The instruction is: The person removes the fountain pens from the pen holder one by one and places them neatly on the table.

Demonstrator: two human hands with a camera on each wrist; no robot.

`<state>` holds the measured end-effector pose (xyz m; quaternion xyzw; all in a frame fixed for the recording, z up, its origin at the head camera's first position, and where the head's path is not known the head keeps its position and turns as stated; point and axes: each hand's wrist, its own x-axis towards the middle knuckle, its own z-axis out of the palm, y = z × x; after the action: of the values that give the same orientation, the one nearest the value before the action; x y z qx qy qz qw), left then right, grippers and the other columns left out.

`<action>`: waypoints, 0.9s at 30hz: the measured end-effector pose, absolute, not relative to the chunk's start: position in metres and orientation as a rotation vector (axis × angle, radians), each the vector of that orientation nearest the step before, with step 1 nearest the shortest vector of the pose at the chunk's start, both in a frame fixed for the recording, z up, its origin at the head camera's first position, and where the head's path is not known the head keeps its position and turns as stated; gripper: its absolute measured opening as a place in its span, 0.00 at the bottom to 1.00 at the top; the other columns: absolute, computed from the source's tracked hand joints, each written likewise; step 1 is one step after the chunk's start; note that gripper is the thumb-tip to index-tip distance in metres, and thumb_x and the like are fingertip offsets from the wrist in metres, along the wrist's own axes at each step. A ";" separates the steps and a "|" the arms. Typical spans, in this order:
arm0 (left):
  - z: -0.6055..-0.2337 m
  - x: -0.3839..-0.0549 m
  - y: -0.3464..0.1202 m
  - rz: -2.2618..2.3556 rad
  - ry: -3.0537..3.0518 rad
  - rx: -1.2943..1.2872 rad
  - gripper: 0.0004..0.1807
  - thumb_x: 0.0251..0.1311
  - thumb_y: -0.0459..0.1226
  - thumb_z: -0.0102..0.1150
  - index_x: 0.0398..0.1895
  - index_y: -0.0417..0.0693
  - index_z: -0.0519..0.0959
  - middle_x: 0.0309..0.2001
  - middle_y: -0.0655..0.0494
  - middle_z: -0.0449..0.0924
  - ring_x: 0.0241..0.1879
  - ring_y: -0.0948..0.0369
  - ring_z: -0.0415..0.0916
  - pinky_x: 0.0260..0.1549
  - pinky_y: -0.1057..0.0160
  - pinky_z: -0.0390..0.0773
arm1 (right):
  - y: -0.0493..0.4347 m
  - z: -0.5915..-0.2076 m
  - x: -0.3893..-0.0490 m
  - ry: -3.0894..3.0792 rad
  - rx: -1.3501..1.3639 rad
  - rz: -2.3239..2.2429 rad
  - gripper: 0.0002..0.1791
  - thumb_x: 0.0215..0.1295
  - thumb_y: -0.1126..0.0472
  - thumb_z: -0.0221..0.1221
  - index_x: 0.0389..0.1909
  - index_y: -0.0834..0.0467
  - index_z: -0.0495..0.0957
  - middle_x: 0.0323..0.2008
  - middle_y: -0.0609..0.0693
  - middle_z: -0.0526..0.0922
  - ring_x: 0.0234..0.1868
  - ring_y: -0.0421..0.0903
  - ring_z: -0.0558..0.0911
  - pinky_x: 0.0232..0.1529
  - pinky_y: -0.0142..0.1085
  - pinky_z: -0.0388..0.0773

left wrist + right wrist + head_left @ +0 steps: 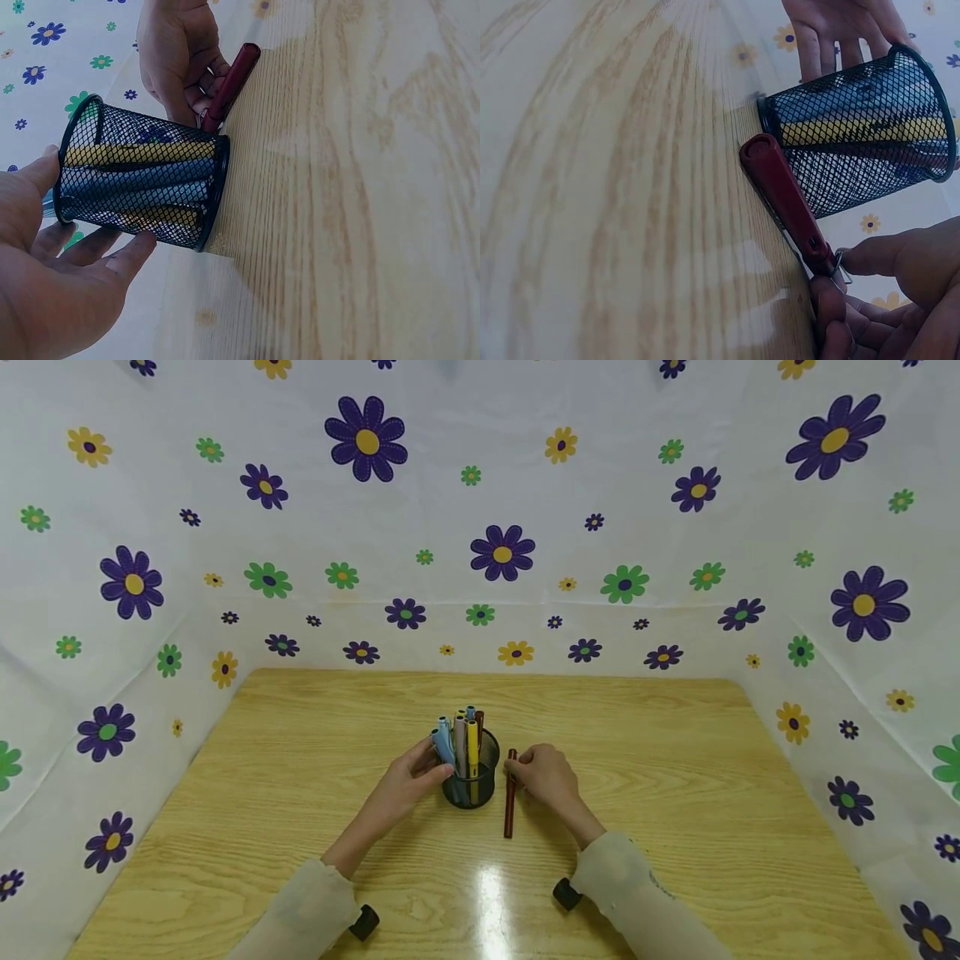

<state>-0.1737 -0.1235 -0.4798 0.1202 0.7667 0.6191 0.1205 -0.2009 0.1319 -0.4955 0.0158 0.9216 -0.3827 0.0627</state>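
A black mesh pen cup [485, 783] stands upright on the wooden table, holding several pens, among them a yellow pen [472, 745], a grey pen [461, 747] and a light blue pen [442, 746]. My left hand [408, 783] holds the cup from the left, thumb at its rim and fingers along the mesh in the left wrist view. Just right of the cup, my right hand [551, 777] pinches a dark red pen [509, 810] near its far end, by the clip in the right wrist view. The pen's other end points toward me, low over the tabletop; contact is unclear.
The wooden table [337, 718] stretches out on all sides of the cup. White cloth [442, 510] printed with flowers walls it in at the back, left and right. A dark round piece [567, 894] is at the right cuff, another [365, 922] at the left.
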 end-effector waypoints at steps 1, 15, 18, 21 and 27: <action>-0.480 -0.174 -0.123 1.811 2.238 0.350 0.39 0.75 0.44 0.60 0.83 0.44 0.55 0.74 0.36 0.65 0.72 0.43 0.65 0.68 0.45 0.69 | 0.132 -0.496 -0.201 2.786 0.048 -1.160 0.30 0.71 0.51 0.65 0.08 0.50 0.66 0.07 0.41 0.64 0.11 0.38 0.60 0.14 0.30 0.48; -0.481 -0.174 -0.123 1.811 2.246 0.339 0.39 0.75 0.44 0.60 0.82 0.44 0.56 0.73 0.37 0.66 0.72 0.43 0.65 0.68 0.45 0.69 | 0.133 -0.493 -0.198 2.760 -0.012 -1.264 0.24 0.72 0.55 0.63 0.14 0.61 0.81 0.07 0.43 0.71 0.10 0.38 0.64 0.13 0.29 0.55; -0.481 -0.174 -0.123 1.813 2.245 0.339 0.39 0.75 0.44 0.60 0.82 0.44 0.56 0.73 0.37 0.66 0.72 0.43 0.65 0.68 0.45 0.69 | 0.135 -0.492 -0.197 2.746 -0.017 -1.317 0.22 0.72 0.57 0.62 0.18 0.63 0.84 0.11 0.47 0.77 0.10 0.38 0.67 0.14 0.29 0.59; -0.481 -0.173 -0.123 1.814 2.244 0.344 0.39 0.75 0.44 0.60 0.82 0.43 0.56 0.73 0.37 0.66 0.72 0.43 0.65 0.68 0.45 0.69 | 0.136 -0.490 -0.196 2.746 0.009 -1.347 0.16 0.72 0.58 0.62 0.27 0.64 0.87 0.18 0.50 0.83 0.13 0.40 0.73 0.15 0.30 0.64; -0.482 -0.175 -0.123 1.811 2.252 0.346 0.40 0.75 0.45 0.60 0.83 0.44 0.55 0.73 0.37 0.66 0.72 0.43 0.66 0.67 0.45 0.70 | 0.138 -0.479 -0.189 2.730 0.048 -1.395 0.14 0.73 0.57 0.61 0.43 0.66 0.85 0.25 0.53 0.85 0.20 0.46 0.80 0.18 0.32 0.70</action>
<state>-0.1748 -0.1225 -0.4820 0.1181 0.7686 0.6180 0.1154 -0.1891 0.1380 -0.4789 0.0156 0.8897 -0.4547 0.0375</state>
